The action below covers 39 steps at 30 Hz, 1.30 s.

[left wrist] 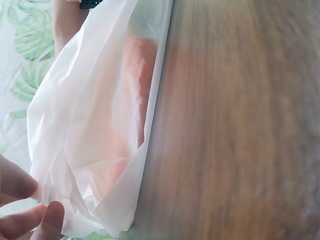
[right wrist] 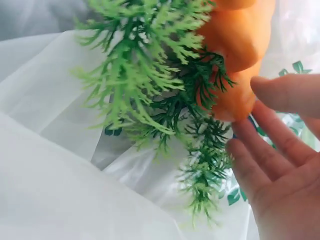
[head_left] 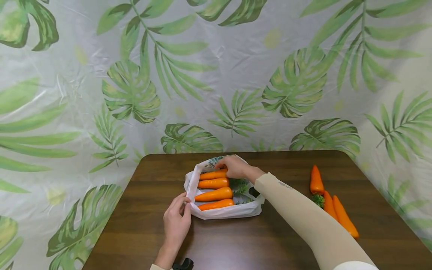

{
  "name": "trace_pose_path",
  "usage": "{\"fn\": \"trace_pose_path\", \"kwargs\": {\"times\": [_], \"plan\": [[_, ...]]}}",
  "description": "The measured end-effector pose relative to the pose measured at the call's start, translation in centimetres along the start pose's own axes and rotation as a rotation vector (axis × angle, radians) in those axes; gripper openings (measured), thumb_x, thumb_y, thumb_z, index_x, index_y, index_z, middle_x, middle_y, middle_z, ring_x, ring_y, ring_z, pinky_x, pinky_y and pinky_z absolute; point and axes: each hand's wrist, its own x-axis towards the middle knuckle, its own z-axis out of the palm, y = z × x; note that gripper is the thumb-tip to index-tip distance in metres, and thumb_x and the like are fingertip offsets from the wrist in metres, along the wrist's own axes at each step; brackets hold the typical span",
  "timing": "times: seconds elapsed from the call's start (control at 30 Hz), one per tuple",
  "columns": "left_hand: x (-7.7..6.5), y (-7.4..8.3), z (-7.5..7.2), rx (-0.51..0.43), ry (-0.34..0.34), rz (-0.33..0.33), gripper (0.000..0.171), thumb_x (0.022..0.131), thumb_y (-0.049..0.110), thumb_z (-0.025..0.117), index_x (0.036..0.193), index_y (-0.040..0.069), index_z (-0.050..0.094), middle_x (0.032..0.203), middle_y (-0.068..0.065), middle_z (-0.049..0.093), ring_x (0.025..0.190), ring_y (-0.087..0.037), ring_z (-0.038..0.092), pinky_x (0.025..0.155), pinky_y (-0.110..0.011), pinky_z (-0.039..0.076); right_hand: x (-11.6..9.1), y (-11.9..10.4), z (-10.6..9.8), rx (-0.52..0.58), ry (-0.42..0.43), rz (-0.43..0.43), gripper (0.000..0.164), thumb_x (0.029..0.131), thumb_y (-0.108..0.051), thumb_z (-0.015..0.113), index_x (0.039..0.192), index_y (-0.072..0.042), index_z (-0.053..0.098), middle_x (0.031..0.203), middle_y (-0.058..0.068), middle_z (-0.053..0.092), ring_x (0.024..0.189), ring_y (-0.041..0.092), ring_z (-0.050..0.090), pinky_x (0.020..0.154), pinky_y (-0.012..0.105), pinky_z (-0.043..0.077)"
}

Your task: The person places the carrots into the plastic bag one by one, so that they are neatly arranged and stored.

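A white plastic bag (head_left: 229, 215) lies on the table with its mouth spread, and several orange carrots (head_left: 216, 194) with green leafy tops lie side by side inside. My left hand (head_left: 177, 217) pinches the bag's left edge between thumb and fingers; the left wrist view shows the thin plastic (left wrist: 75, 120) at the fingertips. Reaching into the bag from the right, my right hand (head_left: 235, 167) holds the farthest carrot (head_left: 213, 175) near its leafy end. In the right wrist view the thumb and fingers lie on either side of that carrot (right wrist: 232, 100), beside the green leaves (right wrist: 135, 65).
Three more carrots (head_left: 344, 217) lie on the right side of the brown wooden table (head_left: 141, 210), partly behind my right forearm. A leaf-patterned sheet (head_left: 216, 75) hangs behind the table. A dark wristband (head_left: 183, 264) shows by my left wrist.
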Motion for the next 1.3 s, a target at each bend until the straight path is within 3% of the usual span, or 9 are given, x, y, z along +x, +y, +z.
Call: {"fn": "trace_pose_path", "kwargs": {"times": [0.23, 0.57, 0.73, 0.9, 1.1, 1.3], "plan": [[0.0, 0.2, 0.0, -0.003, 0.002, 0.001, 0.017, 0.085, -0.007, 0.071, 0.090, 0.009, 0.071, 0.118, -0.006, 0.070, 0.104, -0.022, 0.068, 0.075, -0.036, 0.062, -1.0, 0.1, -1.1, 0.064, 0.010, 0.021, 0.052, 0.086, 0.012, 0.056, 0.130, -0.014, 0.069, 0.129, 0.007, 0.065, 0.120, 0.032, 0.058, 0.100, 0.046, 0.050], [-0.2, 0.2, -0.2, -0.013, -0.015, -0.026, 0.015, 0.086, -0.005, 0.071, 0.090, 0.009, 0.071, 0.119, -0.008, 0.070, 0.105, -0.025, 0.068, 0.078, -0.040, 0.061, -2.9, -0.2, -3.4, 0.014, 0.022, 0.028, 0.038, 0.095, -0.012, 0.070, 0.132, -0.012, 0.066, 0.133, 0.008, 0.063, 0.123, 0.033, 0.057, 0.099, 0.048, 0.051], [-0.1, 0.3, -0.1, -0.015, -0.012, -0.017, 0.014, 0.087, -0.004, 0.071, 0.093, 0.009, 0.072, 0.119, -0.009, 0.070, 0.103, -0.025, 0.068, 0.078, -0.039, 0.061, -4.0, -0.4, -5.1, -0.015, 0.033, 0.034, 0.039, 0.094, -0.007, 0.069, 0.133, -0.012, 0.066, 0.133, 0.008, 0.063, 0.123, 0.032, 0.057, 0.097, 0.047, 0.052], [0.0, 0.3, -0.1, -0.016, -0.005, -0.007, 0.016, 0.087, -0.004, 0.071, 0.095, 0.009, 0.073, 0.119, -0.009, 0.070, 0.102, -0.025, 0.069, 0.078, -0.039, 0.061, -5.0, -0.5, -6.5, -0.066, 0.050, 0.003, 0.038, 0.093, -0.006, 0.064, 0.131, -0.012, 0.066, 0.130, 0.008, 0.065, 0.115, 0.027, 0.061, 0.086, 0.042, 0.055], [0.0, 0.2, -0.2, -0.008, -0.004, 0.010, 0.018, 0.086, -0.006, 0.071, 0.096, 0.008, 0.075, 0.118, -0.010, 0.070, 0.100, -0.024, 0.069, 0.077, -0.039, 0.061, -6.7, -0.5, -7.5, -0.120, 0.068, -0.017, 0.035, 0.094, -0.008, 0.067, 0.128, -0.016, 0.067, 0.130, 0.007, 0.065, 0.115, 0.029, 0.060, 0.092, 0.045, 0.054], [-0.1, 0.3, -0.1, -0.032, -0.018, -0.001, 0.018, 0.087, -0.006, 0.071, 0.097, 0.008, 0.075, 0.119, -0.010, 0.069, 0.102, -0.025, 0.069, 0.078, -0.038, 0.061, -9.3, -0.2, -8.8, -0.130, 0.088, -0.015, 0.038, 0.092, -0.006, 0.068, 0.129, -0.015, 0.067, 0.129, 0.007, 0.063, 0.115, 0.032, 0.060, 0.088, 0.046, 0.055]]}}
